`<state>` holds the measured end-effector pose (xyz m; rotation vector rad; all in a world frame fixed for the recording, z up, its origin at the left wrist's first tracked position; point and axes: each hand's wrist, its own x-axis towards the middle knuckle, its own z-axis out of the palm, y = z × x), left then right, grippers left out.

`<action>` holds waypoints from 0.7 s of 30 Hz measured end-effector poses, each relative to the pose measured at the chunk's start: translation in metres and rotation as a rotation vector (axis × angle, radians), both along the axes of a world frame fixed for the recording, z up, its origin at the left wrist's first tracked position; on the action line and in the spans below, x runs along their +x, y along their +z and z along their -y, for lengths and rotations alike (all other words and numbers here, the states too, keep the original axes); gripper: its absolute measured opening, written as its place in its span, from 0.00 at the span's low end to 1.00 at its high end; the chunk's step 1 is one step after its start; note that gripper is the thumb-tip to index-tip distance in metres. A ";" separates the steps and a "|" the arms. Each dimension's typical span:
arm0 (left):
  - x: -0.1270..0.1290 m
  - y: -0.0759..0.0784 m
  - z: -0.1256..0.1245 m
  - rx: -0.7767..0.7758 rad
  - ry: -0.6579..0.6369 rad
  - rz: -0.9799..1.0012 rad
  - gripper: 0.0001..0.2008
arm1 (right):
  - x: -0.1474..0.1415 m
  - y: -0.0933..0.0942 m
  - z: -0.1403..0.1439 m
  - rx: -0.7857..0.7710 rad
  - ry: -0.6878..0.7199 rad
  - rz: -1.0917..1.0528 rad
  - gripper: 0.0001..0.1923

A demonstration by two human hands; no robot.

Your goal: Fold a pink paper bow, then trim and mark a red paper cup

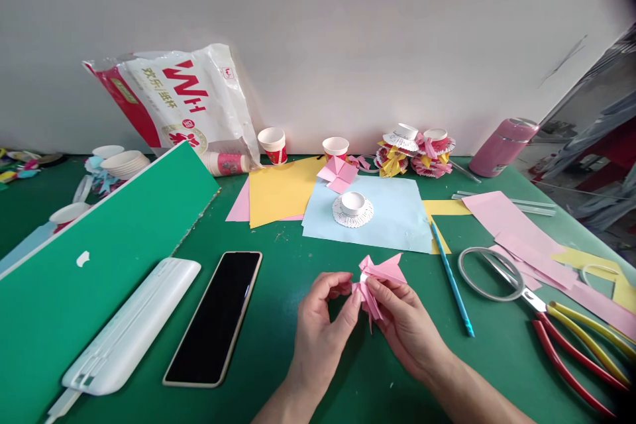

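Note:
Between my two hands, over the front middle of the table, is a pink folded-paper bow with a pointed wing and strips hanging below. My right hand pinches it near its white centre. The thumb and fingertips of my left hand close on its left edge. Beyond my hands, a small white cup base with a fringed rim rests on light blue paper. Another pink folded-paper piece leans against a paper cup behind it.
Scissors, a roll of tape and a blue pencil lie to the right. A phone and a white power strip are left, by a green board. A pink bottle stands at the back right.

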<state>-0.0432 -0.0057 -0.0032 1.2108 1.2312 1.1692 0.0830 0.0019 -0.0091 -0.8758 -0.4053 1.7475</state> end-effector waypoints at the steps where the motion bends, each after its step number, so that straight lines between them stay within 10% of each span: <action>1: 0.001 0.001 0.000 0.019 -0.014 -0.028 0.11 | -0.001 0.000 0.001 -0.003 0.009 -0.034 0.07; 16: 0.005 -0.002 0.003 0.101 0.151 -0.050 0.08 | -0.008 -0.008 0.010 0.090 0.078 0.109 0.11; 21: -0.001 0.001 0.001 0.231 0.224 -0.217 0.06 | 0.004 -0.007 0.008 0.379 -0.099 0.544 0.20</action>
